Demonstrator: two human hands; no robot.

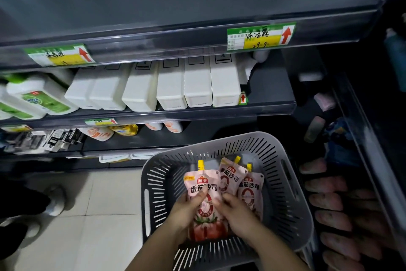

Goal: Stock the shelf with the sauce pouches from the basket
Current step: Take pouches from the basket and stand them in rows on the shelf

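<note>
Three sauce pouches sit inside a grey plastic basket [285,183] at lower centre; its walls are cut w/ thin slots and its corners are rounded. Front pouch [203,185]: flat, glossy pink film, yellow screw cap on top, tomato print at the bottom. Left hand [186,207] grips its left edge, thumb across the front. Right hand [238,212] curls its fingers round the right edge. Second pouch [229,179] and third pouch [252,191] lean behind it, lower halves hidden by the front pouch and right hand. Both forearms are cut off by the bottom edge. Right of the basket it's very dark: rows of pinkish packs [325,201], too dim to identify. Shelf [272,90] above holds a row of white tubs [171,88], blocky and matte, labels unreadable. Price tag [260,37] on the upper rail is handwritten, only partly legible. Pale tiled floor [98,216] at left.
</note>
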